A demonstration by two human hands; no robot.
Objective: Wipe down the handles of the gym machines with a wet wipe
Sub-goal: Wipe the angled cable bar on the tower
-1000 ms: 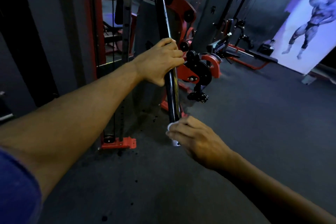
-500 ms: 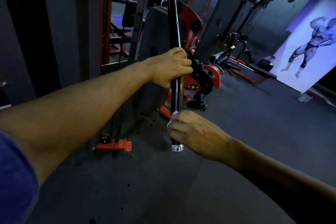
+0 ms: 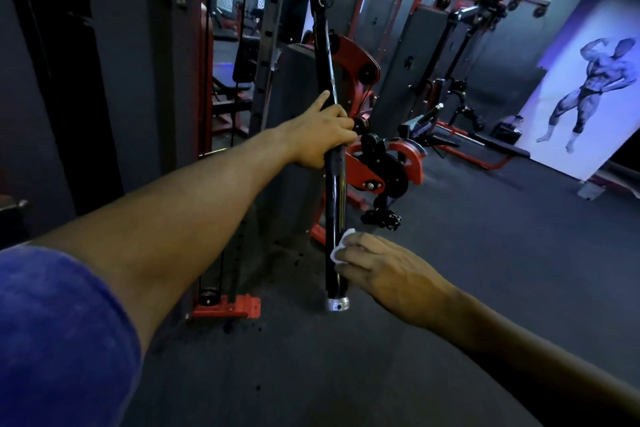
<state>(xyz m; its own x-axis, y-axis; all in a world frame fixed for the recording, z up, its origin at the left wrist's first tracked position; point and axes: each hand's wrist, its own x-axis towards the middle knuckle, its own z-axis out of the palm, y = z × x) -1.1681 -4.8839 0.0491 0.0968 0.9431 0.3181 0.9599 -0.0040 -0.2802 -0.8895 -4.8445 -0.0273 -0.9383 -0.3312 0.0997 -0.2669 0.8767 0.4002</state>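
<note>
**Bar steadied high, wipe worked low**

The cable machine (image 3: 349, 87) hangs its long black bar (image 3: 335, 204) nearly upright, so I keep my left hand (image 3: 320, 135) wrapped round its middle, forefinger pointing up, to stop it swinging. That frees my right hand (image 3: 384, 270), fingers curled, to press the white wet wipe (image 3: 341, 246) against the lower grip, just above the silver end cap (image 3: 337, 304).

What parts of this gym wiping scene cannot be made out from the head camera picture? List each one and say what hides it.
- White wet wipe: mostly covered by the right hand; only a corner shows.
- Long black hanging bar handle: its gripped stretch is hidden under the left hand.
- Right hand's fingers: their tips are hidden behind the wipe.
- The bar's cable attachment: cut off at the top edge.
- Far red-framed gym machines: dim and blurred, details unreadable.
</note>
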